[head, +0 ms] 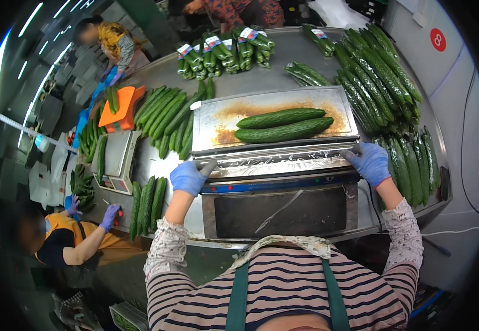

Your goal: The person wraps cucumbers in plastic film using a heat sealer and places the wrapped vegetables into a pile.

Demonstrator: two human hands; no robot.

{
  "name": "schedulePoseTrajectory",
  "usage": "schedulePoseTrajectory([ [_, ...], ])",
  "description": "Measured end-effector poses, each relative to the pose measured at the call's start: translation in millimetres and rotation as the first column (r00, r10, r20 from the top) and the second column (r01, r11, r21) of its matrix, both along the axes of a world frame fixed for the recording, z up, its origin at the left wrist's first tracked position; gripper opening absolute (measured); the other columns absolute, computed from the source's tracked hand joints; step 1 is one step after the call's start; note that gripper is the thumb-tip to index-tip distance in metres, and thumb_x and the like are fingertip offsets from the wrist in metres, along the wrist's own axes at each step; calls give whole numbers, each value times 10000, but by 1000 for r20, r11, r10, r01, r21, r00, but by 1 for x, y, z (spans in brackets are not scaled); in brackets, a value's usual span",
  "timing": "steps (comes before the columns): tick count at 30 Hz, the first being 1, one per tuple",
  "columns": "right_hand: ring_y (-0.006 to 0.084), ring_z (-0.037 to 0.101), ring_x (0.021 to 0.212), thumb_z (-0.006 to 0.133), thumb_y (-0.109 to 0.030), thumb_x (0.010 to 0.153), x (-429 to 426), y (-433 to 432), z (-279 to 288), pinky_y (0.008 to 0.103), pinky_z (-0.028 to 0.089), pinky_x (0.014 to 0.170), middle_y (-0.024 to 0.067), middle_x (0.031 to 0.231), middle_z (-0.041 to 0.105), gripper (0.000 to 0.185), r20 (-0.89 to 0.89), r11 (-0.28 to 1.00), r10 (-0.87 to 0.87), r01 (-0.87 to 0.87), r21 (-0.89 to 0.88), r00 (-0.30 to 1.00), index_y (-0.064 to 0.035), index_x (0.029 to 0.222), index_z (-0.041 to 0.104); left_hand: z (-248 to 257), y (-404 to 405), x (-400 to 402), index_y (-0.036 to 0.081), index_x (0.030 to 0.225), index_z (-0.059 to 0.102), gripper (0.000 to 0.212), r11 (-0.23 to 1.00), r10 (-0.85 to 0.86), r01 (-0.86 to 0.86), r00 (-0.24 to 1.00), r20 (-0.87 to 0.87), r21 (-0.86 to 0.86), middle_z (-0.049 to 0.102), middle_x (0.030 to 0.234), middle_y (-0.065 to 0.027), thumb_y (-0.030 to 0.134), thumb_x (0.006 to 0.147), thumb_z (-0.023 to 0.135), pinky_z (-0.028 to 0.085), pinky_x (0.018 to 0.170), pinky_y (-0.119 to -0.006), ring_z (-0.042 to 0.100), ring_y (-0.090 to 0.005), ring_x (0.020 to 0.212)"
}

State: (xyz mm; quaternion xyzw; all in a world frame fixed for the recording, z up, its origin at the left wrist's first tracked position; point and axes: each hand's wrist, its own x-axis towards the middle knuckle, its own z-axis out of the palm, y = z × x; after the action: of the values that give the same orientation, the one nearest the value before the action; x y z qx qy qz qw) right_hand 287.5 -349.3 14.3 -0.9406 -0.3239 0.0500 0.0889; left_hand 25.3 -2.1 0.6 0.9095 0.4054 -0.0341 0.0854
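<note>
My left hand (190,176), in a blue glove with grey fingertips, is at the left end of the clear plastic film (281,162) on a film-wrapping machine (279,188). At the film's right end, my right hand (368,161) has its thumb and fingers pinched on the edge. The film lies between both hands along the machine's front slot. Two cucumbers (285,124) rest side by side on the stained metal plate (210,111) just beyond. A dark pad (281,213) with a strip of film on it forms the machine's near part.
Wrapped cucumbers (376,78) are piled at right, and labelled bundles (223,51) stand at the far edge. Loose cucumbers (163,109), a weighing scale (117,155) and an orange stand (121,109) are at left. One co-worker (74,236) is at lower left; others are beyond the table.
</note>
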Motion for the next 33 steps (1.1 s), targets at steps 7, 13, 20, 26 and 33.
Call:
schedulePoseTrajectory([
  [7,320,640,695,665,-382,720,14,16,-29,402,500,690,204,720,640,359,-29,991,-7,10,130,1000,-33,791,706,-25,21,-8,16,846,713,331,962,106,-38,964,242,-270,668,686,-154,333,753,690,509,629,-335,651,-250,627],
  [13,75,460,475,608,-196,860,30,10,-33,207,391,401,-3,610,532,148,-958,607,170,741,288,233,-60,809,581,-19,30,-1,44,796,541,108,107,791,85,597,136,-991,605,683,-99,136,842,573,408,392,-246,542,-154,496],
  [20,77,480,504,548,-189,910,32,26,-28,185,408,410,10,705,562,118,-849,246,528,953,179,24,-113,827,513,-44,34,20,17,777,519,120,-141,990,488,80,-117,-861,613,1076,-179,126,826,513,548,828,-423,617,-307,899],
  [26,180,634,767,550,-164,910,70,92,-9,315,549,734,104,837,650,110,-576,38,566,680,732,589,-69,904,605,-4,31,100,38,789,540,85,371,890,709,-86,448,-600,646,1003,-186,118,807,563,481,906,-427,577,-321,1041],
  [33,224,563,1062,650,-223,844,70,95,-38,328,438,932,145,1153,594,457,-371,701,570,-197,686,733,-22,1232,518,-35,15,105,5,1097,540,207,668,108,442,738,666,-599,625,1065,-128,89,907,539,476,835,-258,572,-151,980],
])
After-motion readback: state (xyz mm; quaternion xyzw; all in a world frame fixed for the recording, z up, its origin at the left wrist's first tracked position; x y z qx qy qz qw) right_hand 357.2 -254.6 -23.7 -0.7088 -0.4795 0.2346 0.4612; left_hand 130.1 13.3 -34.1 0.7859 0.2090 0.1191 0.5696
